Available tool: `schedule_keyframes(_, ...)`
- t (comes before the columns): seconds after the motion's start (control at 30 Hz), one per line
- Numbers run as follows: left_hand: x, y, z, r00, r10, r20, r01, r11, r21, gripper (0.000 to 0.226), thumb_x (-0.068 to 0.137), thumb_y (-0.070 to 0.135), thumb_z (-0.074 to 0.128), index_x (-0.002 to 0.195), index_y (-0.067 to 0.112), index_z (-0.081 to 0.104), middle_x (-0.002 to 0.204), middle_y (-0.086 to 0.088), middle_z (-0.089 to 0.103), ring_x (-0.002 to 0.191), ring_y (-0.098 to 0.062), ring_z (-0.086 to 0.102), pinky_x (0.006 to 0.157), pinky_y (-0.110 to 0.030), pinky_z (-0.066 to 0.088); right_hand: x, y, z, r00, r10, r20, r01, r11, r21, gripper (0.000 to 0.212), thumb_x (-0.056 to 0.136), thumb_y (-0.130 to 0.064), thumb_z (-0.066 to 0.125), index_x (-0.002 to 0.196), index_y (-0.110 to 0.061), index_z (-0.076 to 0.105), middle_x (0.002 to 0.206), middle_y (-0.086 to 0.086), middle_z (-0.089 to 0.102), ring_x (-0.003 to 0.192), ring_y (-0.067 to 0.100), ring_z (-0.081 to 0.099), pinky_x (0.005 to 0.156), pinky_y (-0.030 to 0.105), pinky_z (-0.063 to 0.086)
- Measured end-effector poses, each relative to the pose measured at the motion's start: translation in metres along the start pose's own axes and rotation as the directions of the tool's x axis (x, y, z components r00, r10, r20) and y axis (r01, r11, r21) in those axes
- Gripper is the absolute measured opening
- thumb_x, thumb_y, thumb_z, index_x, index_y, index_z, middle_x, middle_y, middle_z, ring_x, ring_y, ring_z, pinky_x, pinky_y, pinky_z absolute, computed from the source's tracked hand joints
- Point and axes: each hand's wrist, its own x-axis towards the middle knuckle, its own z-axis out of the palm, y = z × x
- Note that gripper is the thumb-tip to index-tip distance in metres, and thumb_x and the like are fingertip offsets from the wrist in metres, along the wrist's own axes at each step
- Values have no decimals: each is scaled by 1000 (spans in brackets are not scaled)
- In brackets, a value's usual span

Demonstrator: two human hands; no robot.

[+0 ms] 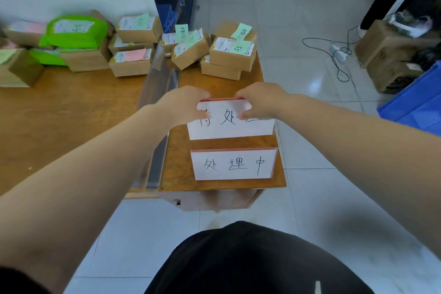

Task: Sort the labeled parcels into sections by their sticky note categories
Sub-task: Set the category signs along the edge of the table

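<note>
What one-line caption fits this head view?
Both hands, left hand and right hand, grip the far sign card on the wooden table.

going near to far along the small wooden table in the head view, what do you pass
near sign card → far sign card, gripped at its top by the left hand and right hand → cluster of cardboard parcels with green sticky notes

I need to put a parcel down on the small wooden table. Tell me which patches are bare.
The small wooden table is bare along its left side, beside the two white handwritten sign cards, and in a strip between the hands and the brown cardboard parcels. The far end is crowded with parcels.
</note>
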Motion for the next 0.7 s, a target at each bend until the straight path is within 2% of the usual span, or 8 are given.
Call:
schedule_keyframes(0.13, 13, -5, 16, 1000, -14, 16, 14, 1000, 6, 34, 90, 33, 57, 122, 20, 56, 120, -1, 62, 108, -22, 57, 86, -38, 50, 8, 5, 15, 999, 20, 35, -20, 1000, 4, 42, 89, -39, 59, 125, -19, 52, 112, 2, 61, 103, 24, 56, 69, 31, 42)
schedule_keyframes(0.27, 28, -8, 32, 997, -64, 37, 64, 998, 21, 47, 92, 30, 55, 137, 18, 44, 138, -5, 50, 124, -27, 48, 99, -40, 43, 21, 11, 36, 996, 58, 60, -59, 998, 12, 39, 89, -38, 59, 122, -18, 53, 108, 3, 62, 100, 26, 58, 67, 31, 43)
schedule_keyframes(0.37, 35, -11, 48, 996, -75, 47, 74, 997, 23, 44, 93, 29, 53, 135, 15, 46, 137, -5, 50, 124, -26, 47, 99, -39, 42, 32, 16, 54, 993, 75, 89, -78, 996, 33, 35, 89, -37, 60, 117, -17, 55, 104, 1, 61, 101, 27, 58, 68, 32, 44)
schedule_keyframes(0.47, 33, -12, 61, 995, -92, 37, 93, 995, -41, 47, 93, 28, 53, 139, 19, 42, 143, -3, 45, 130, -24, 42, 102, -37, 38, 37, 20, 73, 983, 97, 155, -101, 995, 21, 38, 91, -35, 57, 125, -18, 52, 117, 4, 60, 108, 28, 57, 75, 34, 48)
schedule_keyframes(0.57, 24, -9, 72, 998, -45, -44, 43, 997, -57, 44, 93, 28, 54, 135, 21, 47, 141, -4, 46, 131, -26, 39, 106, -39, 33, 38, 25, 88, 965, 103, 239, -120, 991, 54, 41, 95, -32, 52, 135, -21, 47, 130, 5, 56, 117, 29, 52, 89, 41, 49)
schedule_keyframes(0.7, 5, -6, 82, 997, 28, -79, -36, 994, -107, 39, 92, 33, 52, 128, 18, 55, 126, -5, 57, 119, -27, 47, 100, -38, 36, 36, 31, 92, 964, 87, 252, -118, 987, 111, 48, 95, -28, 52, 142, -27, 40, 138, 3, 51, 124, 28, 48, 94, 41, 47)
